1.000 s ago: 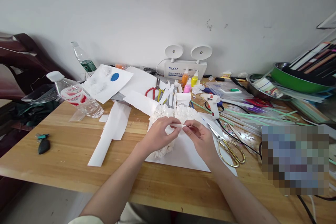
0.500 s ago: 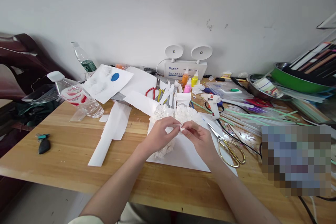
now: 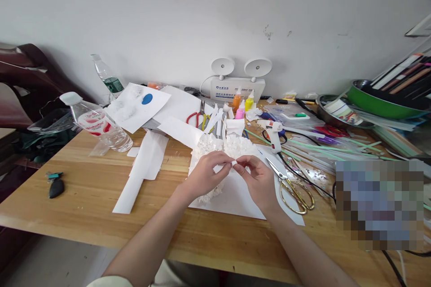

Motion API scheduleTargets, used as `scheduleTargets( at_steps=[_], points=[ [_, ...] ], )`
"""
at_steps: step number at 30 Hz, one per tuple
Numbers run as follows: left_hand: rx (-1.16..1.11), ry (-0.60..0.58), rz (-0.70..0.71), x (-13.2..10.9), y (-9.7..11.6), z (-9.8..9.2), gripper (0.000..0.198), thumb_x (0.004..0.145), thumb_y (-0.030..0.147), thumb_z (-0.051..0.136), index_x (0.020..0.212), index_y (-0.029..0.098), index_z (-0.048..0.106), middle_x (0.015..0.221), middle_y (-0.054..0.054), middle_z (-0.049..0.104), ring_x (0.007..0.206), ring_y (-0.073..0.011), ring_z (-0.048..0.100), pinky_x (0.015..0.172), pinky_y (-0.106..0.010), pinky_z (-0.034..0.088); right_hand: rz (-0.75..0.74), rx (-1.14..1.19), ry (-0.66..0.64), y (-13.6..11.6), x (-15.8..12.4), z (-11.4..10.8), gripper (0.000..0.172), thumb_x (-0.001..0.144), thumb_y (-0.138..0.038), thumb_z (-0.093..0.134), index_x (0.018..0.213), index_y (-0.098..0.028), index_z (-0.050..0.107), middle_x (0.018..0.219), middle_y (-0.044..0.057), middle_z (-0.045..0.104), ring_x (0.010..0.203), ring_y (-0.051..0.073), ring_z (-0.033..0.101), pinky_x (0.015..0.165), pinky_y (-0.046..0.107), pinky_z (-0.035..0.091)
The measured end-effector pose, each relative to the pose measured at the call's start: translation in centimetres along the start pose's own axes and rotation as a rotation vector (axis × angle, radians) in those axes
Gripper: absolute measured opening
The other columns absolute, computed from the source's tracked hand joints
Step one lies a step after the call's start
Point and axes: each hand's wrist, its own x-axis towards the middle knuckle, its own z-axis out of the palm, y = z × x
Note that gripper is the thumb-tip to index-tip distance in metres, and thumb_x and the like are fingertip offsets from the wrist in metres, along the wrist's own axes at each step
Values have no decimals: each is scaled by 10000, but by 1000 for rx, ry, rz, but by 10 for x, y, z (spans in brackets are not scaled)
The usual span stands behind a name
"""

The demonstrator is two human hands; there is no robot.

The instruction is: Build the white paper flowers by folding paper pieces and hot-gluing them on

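Observation:
Between the fingertips of both hands is a small piece of white paper (image 3: pixel 234 162), mostly covered by the fingers. My left hand (image 3: pixel 208 171) pinches it from the left, and my right hand (image 3: pixel 256 177) pinches it from the right. Behind and below the hands lie heaps of crumpled white paper bits (image 3: pixel 239 145), partly hidden by my left hand. They rest on a white sheet (image 3: pixel 232 204) on the wooden table. Gold-handled scissors (image 3: pixel 292 190) lie to the right of my right hand, blades pointing up and left.
A white glue gun (image 3: pixel 274 136) with a black cord stands behind the scissors. Red-handled pliers (image 3: pixel 193 119), small paint bottles (image 3: pixel 240 111) and paper strips lie farther back. Left are a water bottle (image 3: pixel 101 125) and a folded paper strip (image 3: pixel 139 175). A green bowl (image 3: pixel 380 103) sits far right.
The fingertips of both hands have shifted slightly around the white paper piece, which now shows less between them. Everything else on the table stays in place.

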Motion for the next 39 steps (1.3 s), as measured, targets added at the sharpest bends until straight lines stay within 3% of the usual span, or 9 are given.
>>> scheduleTargets(
  at_steps=[9,16,20,26,39],
  points=[
    [-51,-23,-56,0,1,1,215,840,245,434,889,189,635,871,-34,651,823,-147,564,759,-274,432,-182,-77,50,0,-3,2,90,751,-254,592,831,-244,633,833,24,543,794,161,526,693,308,437],
    [-101,31,-164,0,0,0,212,826,313,461,864,198,634,893,-23,660,839,-155,581,754,-272,438,-96,-7,-55,-3,1,-1,94,779,-303,543,788,-211,562,826,30,550,816,169,519,742,323,424],
    [-84,70,-140,1,-1,1,194,820,310,466,798,176,604,795,-21,631,750,-141,567,697,-261,438,-20,-5,-24,-2,3,-4,145,766,-339,550,802,-199,550,793,30,567,754,161,517,702,307,430],
    [-116,39,-103,2,2,1,172,825,288,462,788,173,585,827,-23,619,792,-136,557,742,-261,428,54,32,-53,0,4,-5,199,752,-347,565,889,-204,581,865,36,594,768,160,534,716,300,433],
    [-138,110,-117,3,-3,4,165,817,288,474,796,172,589,785,-18,611,749,-131,543,715,-263,438,8,89,-160,-3,4,-5,114,753,-322,552,776,-212,568,784,18,570,766,158,524,733,294,432]
  ],
)
